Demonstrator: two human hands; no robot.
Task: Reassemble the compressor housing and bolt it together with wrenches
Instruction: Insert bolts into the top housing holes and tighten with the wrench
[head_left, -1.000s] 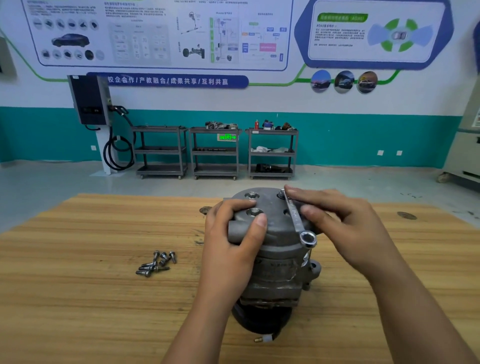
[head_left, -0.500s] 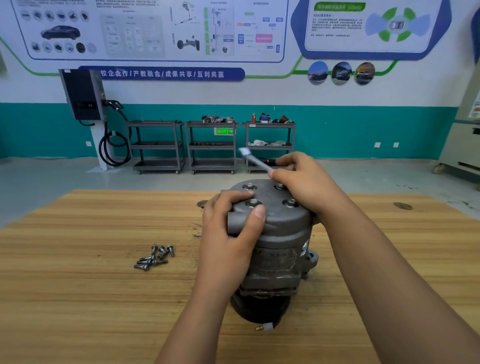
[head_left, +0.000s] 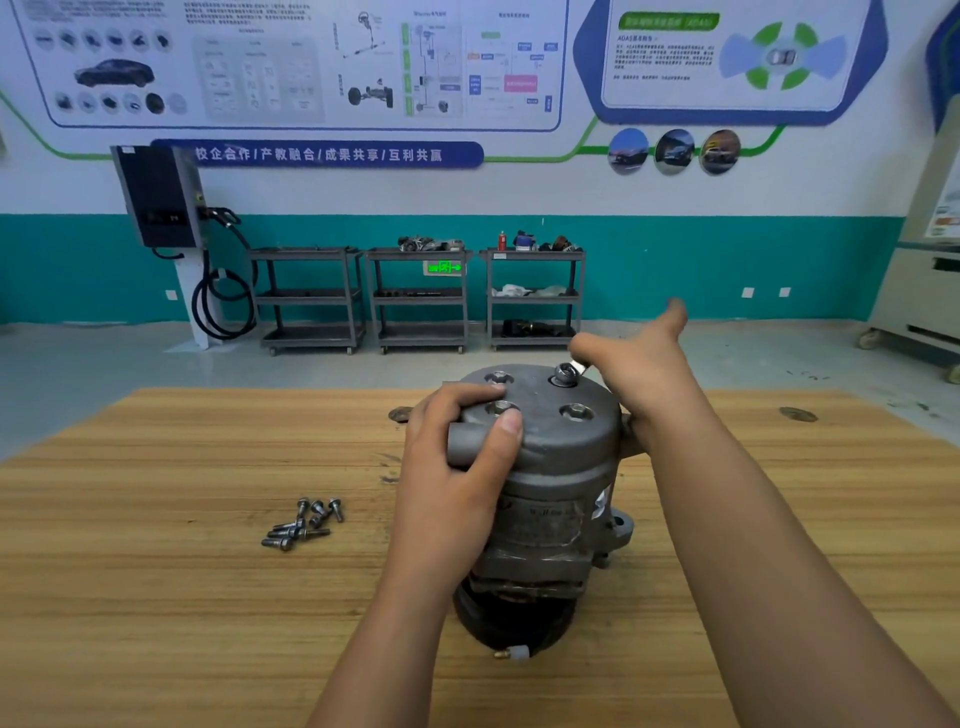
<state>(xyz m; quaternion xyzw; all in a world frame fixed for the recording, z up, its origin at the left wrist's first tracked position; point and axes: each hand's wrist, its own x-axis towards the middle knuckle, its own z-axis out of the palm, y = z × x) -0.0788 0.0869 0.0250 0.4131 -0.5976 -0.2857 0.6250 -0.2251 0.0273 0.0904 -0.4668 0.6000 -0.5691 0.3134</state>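
Note:
A grey compressor housing (head_left: 561, 467) stands upright on the wooden table (head_left: 156, 597), its round end cap facing up with bolt heads in it. My left hand (head_left: 457, 457) grips the cap's left side, thumb across a protruding port. My right hand (head_left: 634, 369) is at the cap's far right edge and holds a wrench (head_left: 567, 373), whose ring end sits on the far bolt. Most of the wrench's shaft is hidden under the hand, and one finger sticks out and away.
Several loose bolts (head_left: 304, 525) lie on the table left of the compressor. A small round part (head_left: 400, 414) lies behind the compressor and a dark mark (head_left: 797, 414) is at the far right. Three grey carts (head_left: 421, 299) stand by the far wall.
My right hand has swung the wrench round the far bolt, from lying across the cap toward me, to pointing away, to now pointing right. The left hand has kept its grip.

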